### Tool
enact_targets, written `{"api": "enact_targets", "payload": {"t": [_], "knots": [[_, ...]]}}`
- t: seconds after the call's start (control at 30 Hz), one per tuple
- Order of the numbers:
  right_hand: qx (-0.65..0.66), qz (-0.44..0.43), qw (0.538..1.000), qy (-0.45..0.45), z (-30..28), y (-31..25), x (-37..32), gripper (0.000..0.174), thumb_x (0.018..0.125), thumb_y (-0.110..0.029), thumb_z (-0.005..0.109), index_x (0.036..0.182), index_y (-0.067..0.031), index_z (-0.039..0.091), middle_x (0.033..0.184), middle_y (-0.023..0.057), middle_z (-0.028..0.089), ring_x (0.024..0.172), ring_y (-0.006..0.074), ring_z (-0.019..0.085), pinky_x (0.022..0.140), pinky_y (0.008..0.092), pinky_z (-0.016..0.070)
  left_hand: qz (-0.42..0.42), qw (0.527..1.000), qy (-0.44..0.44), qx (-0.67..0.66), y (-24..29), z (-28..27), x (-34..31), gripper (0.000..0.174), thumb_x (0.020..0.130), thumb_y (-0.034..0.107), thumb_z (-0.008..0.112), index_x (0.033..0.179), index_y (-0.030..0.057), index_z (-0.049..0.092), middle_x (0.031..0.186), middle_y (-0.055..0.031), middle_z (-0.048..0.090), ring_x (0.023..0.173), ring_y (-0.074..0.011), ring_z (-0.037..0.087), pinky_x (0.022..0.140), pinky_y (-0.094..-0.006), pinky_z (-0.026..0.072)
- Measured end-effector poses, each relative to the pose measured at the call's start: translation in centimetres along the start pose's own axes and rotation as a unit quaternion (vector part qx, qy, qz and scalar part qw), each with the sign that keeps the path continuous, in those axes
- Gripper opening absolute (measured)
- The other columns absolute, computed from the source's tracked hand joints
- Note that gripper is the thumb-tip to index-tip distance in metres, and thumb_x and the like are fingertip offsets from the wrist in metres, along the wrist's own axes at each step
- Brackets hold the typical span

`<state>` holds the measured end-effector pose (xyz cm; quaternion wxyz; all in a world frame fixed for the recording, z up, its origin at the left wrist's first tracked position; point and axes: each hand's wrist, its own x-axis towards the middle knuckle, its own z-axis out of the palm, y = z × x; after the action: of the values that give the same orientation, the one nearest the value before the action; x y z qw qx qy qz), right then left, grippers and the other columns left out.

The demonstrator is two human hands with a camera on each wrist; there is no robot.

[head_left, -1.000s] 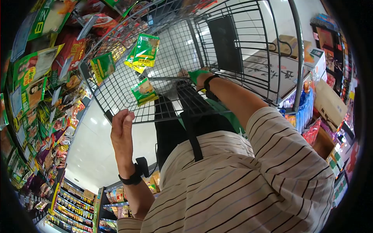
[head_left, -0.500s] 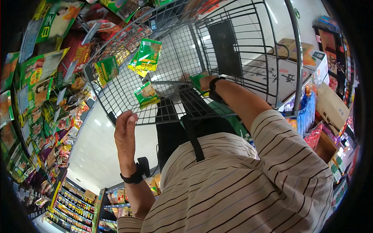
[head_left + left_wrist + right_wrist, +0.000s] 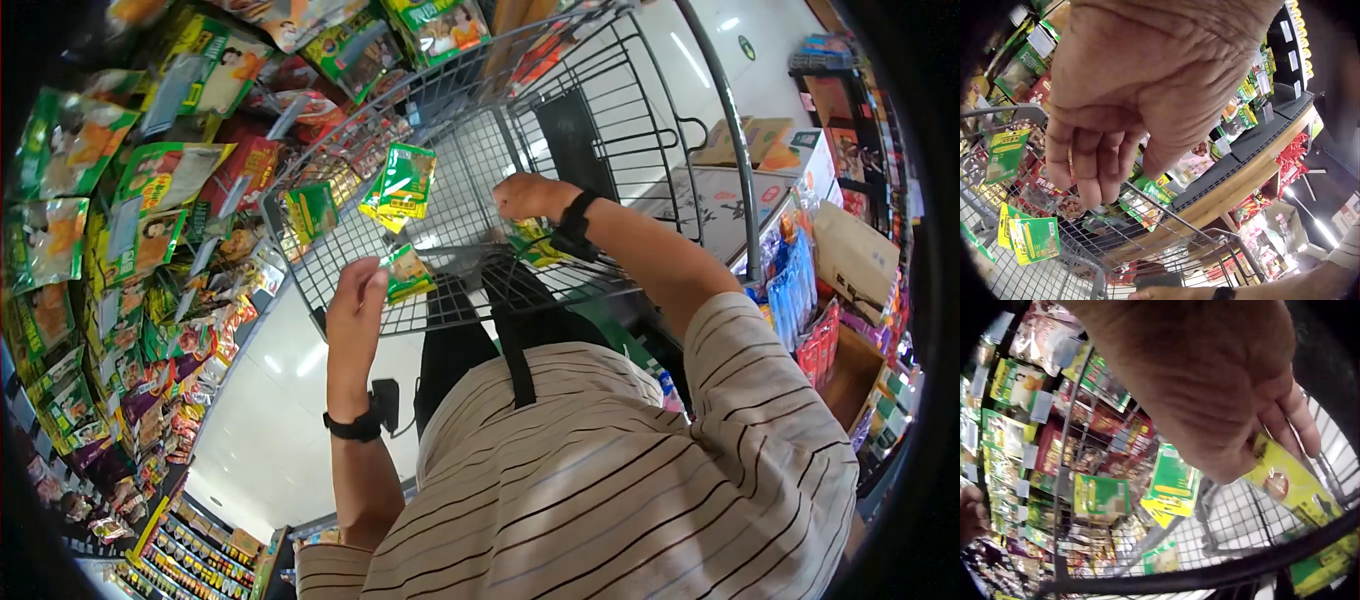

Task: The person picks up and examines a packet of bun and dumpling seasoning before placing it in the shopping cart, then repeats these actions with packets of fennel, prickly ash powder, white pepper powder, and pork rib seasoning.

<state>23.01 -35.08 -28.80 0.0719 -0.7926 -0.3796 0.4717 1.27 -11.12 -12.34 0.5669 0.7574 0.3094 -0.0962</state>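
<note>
The left hand (image 3: pixel 355 310), fingers loosely bent, hangs by the cart's near left corner and holds nothing; the left wrist view shows its palm (image 3: pixel 1147 87). Over the cart is the right hand (image 3: pixel 535 198), with loosely bent fingers and no packet visible in its grip. Below it a green and yellow packet (image 3: pixel 540 245) lies in the cart; in the right wrist view a yellow packet (image 3: pixel 1279 478) overlaps the right hand (image 3: pixel 1222 394), and contact is unclear. Other green packets (image 3: pixel 405 182), (image 3: pixel 312 210), (image 3: pixel 408 275) rest in the wire cart (image 3: pixel 450 318).
Shelves of hanging packets (image 3: pixel 160 190) run along the left, close to the cart. To the right stand white boxes (image 3: pixel 720 190), blue bags (image 3: pixel 790 280) and a brown carton (image 3: pixel 855 250). Pale floor (image 3: pixel 250 430) shows at lower left.
The right hand has moved up from the green packet, which now shows beneath it. The cart and shelves have shifted right in the head view; the left hand stays near the cart's corner.
</note>
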Motion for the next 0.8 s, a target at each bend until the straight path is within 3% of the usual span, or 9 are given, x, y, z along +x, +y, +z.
{"api": "enact_targets", "payload": {"t": [0.13, 0.27, 0.4, 0.43, 0.53, 0.57, 0.63, 0.73, 0.8], "knots": [[0.078, -0.106, 0.989, 0.072, -6.7, -7.9, -5.0, 0.021, 0.082, -0.024, 0.06, 0.084, -0.0041, 0.065, 0.082, 0.0139, 0.069, 0.078, 0.0323, 0.065, 0.07, 0.0418, 0.0495, 0.151, 0.984, -0.052, 0.083, 3.2, -1.1, 1.8, 0.051, 0.091, 0.025, 0.068, 0.135, 0.0027, 0.052, 0.13, -0.0163, 0.059, 0.126, -0.0257, 0.052, 0.103, -0.034, 0.0411], [0.101, -0.192, 0.974, 0.06, -12.6, -16.1, -10.1, 0.018, 0.085, -0.019, 0.058, 0.089, -0.0016, 0.059, 0.075, 0.0101, 0.066, 0.073, 0.0214, 0.067, 0.064, 0.0353, 0.0493, 0.357, 0.912, -0.089, 0.18, 5.4, -3.6, 2.6, 0.058, 0.085, 0.023, 0.072, 0.136, 0.0044, 0.051, 0.137, -0.0202, 0.052, 0.129, -0.0361, 0.049, 0.108, -0.041, 0.0384], [0.153, -0.234, 0.958, 0.063, -15.7, -22.0, -13.7, 0.019, 0.088, -0.019, 0.055, 0.095, -0.0024, 0.06, 0.075, 0.0072, 0.064, 0.075, 0.0142, 0.066, 0.067, 0.0331, 0.0498, 0.438, 0.852, -0.096, 0.271, 5.6, -7.3, 3.2, 0.041, 0.085, 0.015, 0.071, 0.122, 0.0019, 0.06, 0.132, -0.015, 0.058, 0.126, -0.0329, 0.053, 0.102, -0.0404, 0.043], [0.17, -0.222, 0.957, 0.077, -16.1, -23.2, -14.3, 0.02, 0.089, -0.02, 0.054, 0.098, -0.0028, 0.06, 0.076, 0.0066, 0.064, 0.076, 0.0137, 0.065, 0.068, 0.0325, 0.0497, 0.448, 0.852, -0.099, 0.252, 5.6, -8.0, 3.3, 0.028, 0.089, 0.014, 0.068, 0.112, -0.0001, 0.063, 0.12, -0.012, 0.064, 0.114, -0.0266, 0.06, 0.095, -0.0375, 0.0463], [0.221, -0.225, 0.934, 0.168, -15.9, -23.9, -13.8, 0.029, 0.096, -0.029, 0.054, 0.11, -0.0062, 0.064, 0.09, 0.0044, 0.066, 0.085, 0.0125, 0.065, 0.075, 0.029, 0.0491, 0.217, 0.957, -0.164, 0.097, 5.8, -10.2, 1.5, 0.023, 0.092, 0.019, 0.066, 0.11, 0.0045, 0.066, 0.105, -0.0088, 0.066, 0.097, -0.0195, 0.063, 0.087, -0.0329, 0.0474], [0.24, -0.206, 0.924, 0.216, -15.8, -24.1, -13.8, 0.03, 0.097, -0.033, 0.054, 0.11, -0.0072, 0.065, 0.094, 0.0043, 0.068, 0.085, 0.0126, 0.065, 0.074, 0.0279, 0.049, 0.224, 0.96, -0.16, 0.049, 4.8, -10.9, 1.8, 0.023, 0.096, 0.019, 0.062, 0.113, 0.0045, 0.065, 0.101, -0.003, 0.068, 0.091, -0.0108, 0.06, 0.084, -0.0281, 0.0473], [0.31, -0.176, 0.898, 0.258, -16.0, -24.3, -13.8, 0.043, 0.1, -0.045, 0.052, 0.116, -0.0066, 0.065, 0.104, 0.0065, 0.068, 0.091, 0.0144, 0.065, 0.077, 0.0283, 0.0515, 0.19, 0.966, -0.149, -0.091, 3.9, -12.1, 1.3, 0.025, 0.097, 0.019, 0.062, 0.117, 0.0047, 0.063, 0.106, -0.0015, 0.067, 0.094, -0.0095, 0.059, 0.086, -0.0277, 0.047], [0.555, -0.242, 0.777, 0.173, -14.7, -25.4, -13.0, 0.047, 0.101, -0.044, 0.051, 0.12, -0.0027, 0.062, 0.104, 0.0091, 0.069, 0.093, 0.016, 0.066, 0.082, 0.0315, 0.0544, 0.186, 0.946, -0.117, -0.237, 2.8, -14.1, 1.0, 0.031, 0.099, 0.019, 0.06, 0.126, 0.0044, 0.059, 0.116, -0.0016, 0.065, 0.102, -0.0091, 0.059, 0.092, -0.0264, 0.0459], [0.609, -0.269, 0.737, 0.119, -13.3, -25.0, -10.9, 0.047, 0.101, -0.042, 0.051, 0.124, -0.0015, 0.059, 0.107, 0.0101, 0.068, 0.095, 0.0169, 0.066, 0.086, 0.0346, 0.0559, 0.183, 0.925, -0.094, -0.319, 1.7, -15.1, 1.3, 0.032, 0.099, 0.018, 0.06, 0.128, 0.0041, 0.058, 0.119, -0.0027, 0.064, 0.105, -0.0091, 0.058, 0.093, -0.0262, 0.0455]]}}
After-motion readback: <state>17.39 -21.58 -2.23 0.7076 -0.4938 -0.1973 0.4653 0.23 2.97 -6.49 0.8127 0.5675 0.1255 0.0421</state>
